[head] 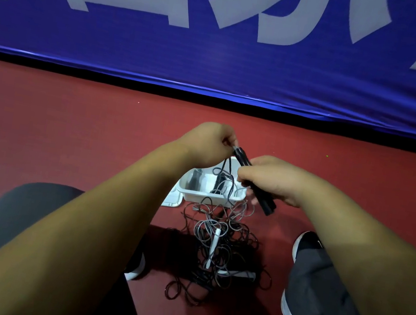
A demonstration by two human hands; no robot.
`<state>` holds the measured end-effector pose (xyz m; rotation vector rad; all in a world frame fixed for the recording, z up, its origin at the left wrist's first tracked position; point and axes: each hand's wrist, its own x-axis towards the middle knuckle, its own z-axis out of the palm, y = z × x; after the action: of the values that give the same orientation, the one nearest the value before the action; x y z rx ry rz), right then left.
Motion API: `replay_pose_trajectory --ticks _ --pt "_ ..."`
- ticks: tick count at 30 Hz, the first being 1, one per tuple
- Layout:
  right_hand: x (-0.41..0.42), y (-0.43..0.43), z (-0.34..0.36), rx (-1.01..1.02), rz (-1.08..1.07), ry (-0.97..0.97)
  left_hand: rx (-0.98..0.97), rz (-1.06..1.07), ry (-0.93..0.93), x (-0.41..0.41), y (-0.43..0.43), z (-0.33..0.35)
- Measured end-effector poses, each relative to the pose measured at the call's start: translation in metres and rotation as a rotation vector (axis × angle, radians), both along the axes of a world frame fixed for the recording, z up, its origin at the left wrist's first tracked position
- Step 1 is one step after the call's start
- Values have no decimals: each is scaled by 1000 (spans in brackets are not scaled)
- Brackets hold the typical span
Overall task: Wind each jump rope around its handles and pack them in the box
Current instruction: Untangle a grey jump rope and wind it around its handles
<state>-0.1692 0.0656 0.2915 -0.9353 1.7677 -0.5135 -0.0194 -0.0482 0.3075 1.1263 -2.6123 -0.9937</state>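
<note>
A wide blue fabric banner with big white lettering [217,58] runs across the whole far side, its bottom edge meeting the dark red floor [44,117]. Someone sits over that floor in grey trousers [14,222], knees apart, with a black shoe with a white sole [306,243] on the right and part of another [136,268] on the left.

Both bare forearms reach out above the gap between the feet. The right hand [271,181] is curled round a pair of slim black jump-rope handles [244,160] held side by side and slanting from far left to near right, the near ends poking out below the fist. The left hand [209,144] is closed at the far tip of those handles, pinching the thin black rope [227,166] there. The rope drops from the fingers toward the things below.

On the floor between the shoes lies a loose tangle of black and grey ropes [216,254], spreading from just near the box back toward the person. A white handle [214,242] lies in the middle of it and a grey one [240,273] nearer the right.

Just beyond the tangle, under the hands, stands a small white rectangular plastic box [208,198], with a wound black rope bundle [217,183] inside. A flat white lid [171,200] shows at its left near corner.
</note>
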Motion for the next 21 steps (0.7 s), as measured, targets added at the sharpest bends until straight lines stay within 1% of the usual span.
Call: replay_pose_trajectory --ticks 2,3,7,9,11,14,17,19,21 --pt "-1 0 2 -14 54 173 0 57 45 -2 0 -1" --pt "0 0 1 -36 57 229 10 81 68 -2 0 -1" --pt "1 -3 -2 -218 -3 412 19 180 179 -5 0 1" --pt "0 -4 -4 -309 -29 532 -17 220 205 -7 -1 5" --pt "-3 -5 -4 -358 -47 613 -15 247 228 -7 -1 6" --pt "-7 -5 -2 -397 -84 671 -16 281 264 -7 1 10" --pt "-8 -5 3 -488 -173 725 11 311 292 -6 0 13" --pt "-6 -5 7 -550 -281 688 -4 299 191 -5 -3 12" --pt "-6 -7 12 -595 -414 549 -70 221 -11 -2 -8 4"
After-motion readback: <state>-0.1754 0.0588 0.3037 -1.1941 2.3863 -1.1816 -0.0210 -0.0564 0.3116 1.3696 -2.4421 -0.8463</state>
